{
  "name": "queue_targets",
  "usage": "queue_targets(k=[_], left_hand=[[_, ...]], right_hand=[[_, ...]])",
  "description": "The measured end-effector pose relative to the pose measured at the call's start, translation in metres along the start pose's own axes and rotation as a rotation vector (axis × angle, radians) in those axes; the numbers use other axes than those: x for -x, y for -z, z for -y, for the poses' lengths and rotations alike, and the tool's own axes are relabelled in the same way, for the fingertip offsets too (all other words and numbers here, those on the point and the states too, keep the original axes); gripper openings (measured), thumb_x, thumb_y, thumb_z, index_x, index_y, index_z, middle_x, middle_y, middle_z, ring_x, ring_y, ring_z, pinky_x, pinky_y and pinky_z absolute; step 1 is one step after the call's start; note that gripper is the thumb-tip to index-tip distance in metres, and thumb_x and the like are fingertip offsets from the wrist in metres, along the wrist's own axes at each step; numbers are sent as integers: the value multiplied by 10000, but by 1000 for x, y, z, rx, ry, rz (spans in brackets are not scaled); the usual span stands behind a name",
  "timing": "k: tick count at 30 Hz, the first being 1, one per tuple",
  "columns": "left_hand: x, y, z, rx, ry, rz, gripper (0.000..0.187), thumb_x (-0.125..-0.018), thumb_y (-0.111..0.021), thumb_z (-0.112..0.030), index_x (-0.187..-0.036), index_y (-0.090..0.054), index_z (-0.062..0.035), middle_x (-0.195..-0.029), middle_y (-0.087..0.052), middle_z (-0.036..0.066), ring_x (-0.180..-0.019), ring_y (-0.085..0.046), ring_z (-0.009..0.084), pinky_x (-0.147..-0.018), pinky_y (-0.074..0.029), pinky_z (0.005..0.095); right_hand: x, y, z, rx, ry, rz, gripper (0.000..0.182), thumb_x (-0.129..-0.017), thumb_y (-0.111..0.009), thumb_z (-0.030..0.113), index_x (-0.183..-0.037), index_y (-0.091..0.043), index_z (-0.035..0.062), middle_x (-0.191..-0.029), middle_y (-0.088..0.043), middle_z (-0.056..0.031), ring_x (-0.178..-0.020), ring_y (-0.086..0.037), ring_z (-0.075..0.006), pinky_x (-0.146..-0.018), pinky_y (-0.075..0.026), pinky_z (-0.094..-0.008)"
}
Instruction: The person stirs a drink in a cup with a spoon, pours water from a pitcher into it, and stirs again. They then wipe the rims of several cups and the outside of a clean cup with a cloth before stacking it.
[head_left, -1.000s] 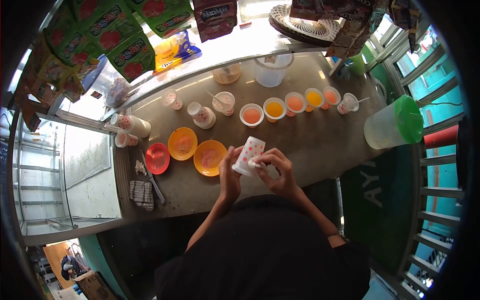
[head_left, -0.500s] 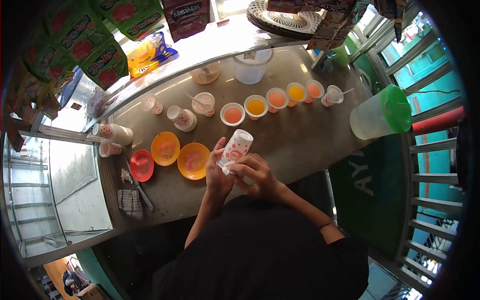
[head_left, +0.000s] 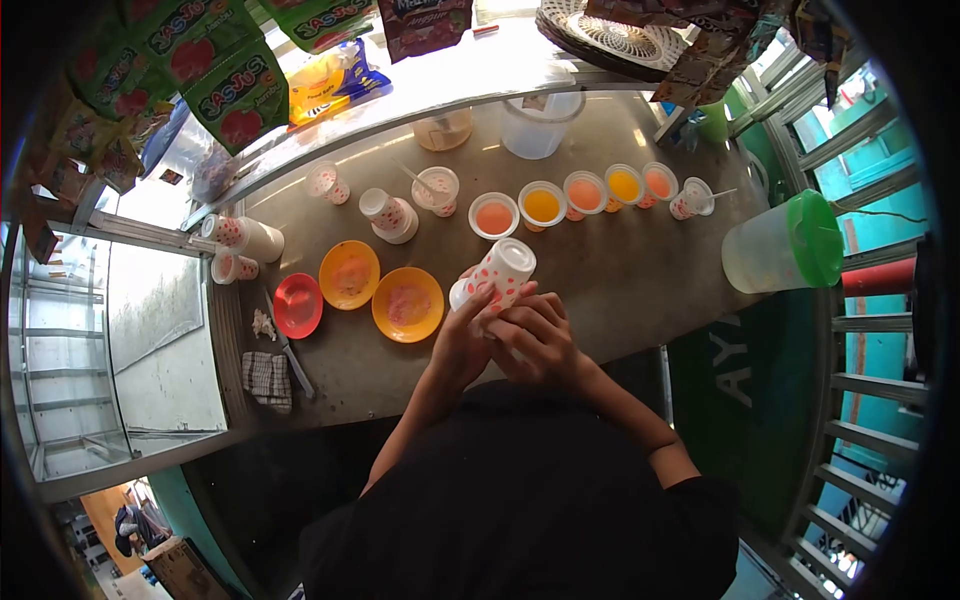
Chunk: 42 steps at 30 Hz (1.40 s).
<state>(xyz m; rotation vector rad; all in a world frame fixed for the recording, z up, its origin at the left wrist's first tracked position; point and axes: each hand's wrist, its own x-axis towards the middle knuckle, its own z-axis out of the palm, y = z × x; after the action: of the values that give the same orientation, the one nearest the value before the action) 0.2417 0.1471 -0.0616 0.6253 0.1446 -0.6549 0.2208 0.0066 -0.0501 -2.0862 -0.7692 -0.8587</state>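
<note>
A white plastic cup with red dots (head_left: 506,268) is tilted bottom up in front of my chest. Wrapped round its side from the left, my left hand (head_left: 462,340) has its thumb against the dots. A round white edge shows behind the fingers there. My right hand (head_left: 538,342) is closed at the cup's lower end, its fingers curled by the rim; a bit of a white wad like tissue (head_left: 490,331) shows there. Just beyond the held cup stands a cup of pink drink (head_left: 494,215). Left of the hands lies an orange plate (head_left: 409,333) with pinkish shreds on it.
Cups of orange drink (head_left: 542,206) and pink drink line the table. A green-lidded jug (head_left: 765,252) stands right. Stacked dotted cups (head_left: 390,218), another orange plate (head_left: 333,288), a red plate (head_left: 298,325), a knife (head_left: 297,368) and a checked cloth (head_left: 268,378) are left. Sachets (head_left: 240,98) hang overhead.
My left hand has turned round the cup, its thumb now across the near side. The cup has shifted a little right and up. The table appears further right as the view turned.
</note>
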Motion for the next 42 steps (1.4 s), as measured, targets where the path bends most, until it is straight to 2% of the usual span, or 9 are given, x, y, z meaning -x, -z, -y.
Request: queue_targets(k=[9,15,17,20,23,30,37,40,42], left_hand=[[-1,-19,-5,90,-11,-47,515,-984,-471,-441,-1345,-434,-76,-1223,-580,89,-1135,-576,217,-990,-468,445],[-8,4,-2,311,114,34,540,-988,-412,-480,-1353,-432,-83,-1210,-582,133,-1114,-583,298,-1020,-422,534],[-6,6,4,791,171,436,567,-984,-406,-495,-1368,-422,-79,-1284,-543,185,-1183,-542,346,-1044,-366,593],[3,-17,-6,390,155,172,587,-968,-420,-521,-1353,-439,-79,-1333,-505,204,-1235,-499,367,-1067,-320,618],[0,-16,-6,509,106,124,570,-964,-409,-530,-1305,-484,-79,-1239,-562,176,-1161,-542,370,-1027,-362,608],[-3,4,2,485,107,377,644,-963,-410,-531,-1381,-407,-42,-1377,-450,284,-1280,-467,389,-1045,-354,619],[1,-10,-2,81,19,188,649,-976,-373,-516,-1402,-360,-27,-1217,-557,258,-1056,-626,375,-990,-455,539],[-8,10,-2,-2,-10,356,607,-987,-348,-527,-1296,-435,-11,-1065,-623,210,-822,-683,310,-883,-526,525],[-7,5,0,-121,-76,169,553,-993,-346,-529,-1143,-488,-16,-921,-645,155,-661,-667,252,-713,-582,439]], right_hand=[[-25,6,-27,98,-176,-251,184,-759,-694,57,-932,-640,84,-870,-620,-51,-755,-570,-224,-695,-395,-353],[7,2,-10,-118,-84,36,215,-689,-684,42,-890,-627,91,-810,-600,-38,-742,-562,-212,-712,-394,-357],[0,6,-14,-74,-150,-43,202,-700,-686,37,-884,-624,91,-806,-599,-36,-740,-561,-211,-710,-392,-352],[-11,7,-20,-22,-311,-201,172,-738,-695,28,-887,-636,90,-811,-616,-27,-729,-559,-207,-702,-390,-336],[-14,11,-14,-105,-354,-130,175,-724,-716,33,-881,-663,91,-837,-644,-21,-749,-568,-193,-705,-400,-333],[1,20,-14,-172,-419,-149,234,-674,-721,-7,-883,-652,73,-843,-643,-50,-794,-590,-218,-717,-439,-341],[-8,37,-18,-421,-470,-210,169,-747,-726,11,-894,-644,23,-846,-642,-79,-771,-558,-172,-689,-444,-310],[-11,48,-21,-467,-481,-199,148,-753,-710,12,-889,-653,23,-836,-640,-75,-789,-554,-166,-696,-437,-295],[-25,57,-21,-258,-588,-218,172,-713,-700,11,-877,-657,36,-835,-643,-68,-809,-560,-175,-710,-434,-295]])
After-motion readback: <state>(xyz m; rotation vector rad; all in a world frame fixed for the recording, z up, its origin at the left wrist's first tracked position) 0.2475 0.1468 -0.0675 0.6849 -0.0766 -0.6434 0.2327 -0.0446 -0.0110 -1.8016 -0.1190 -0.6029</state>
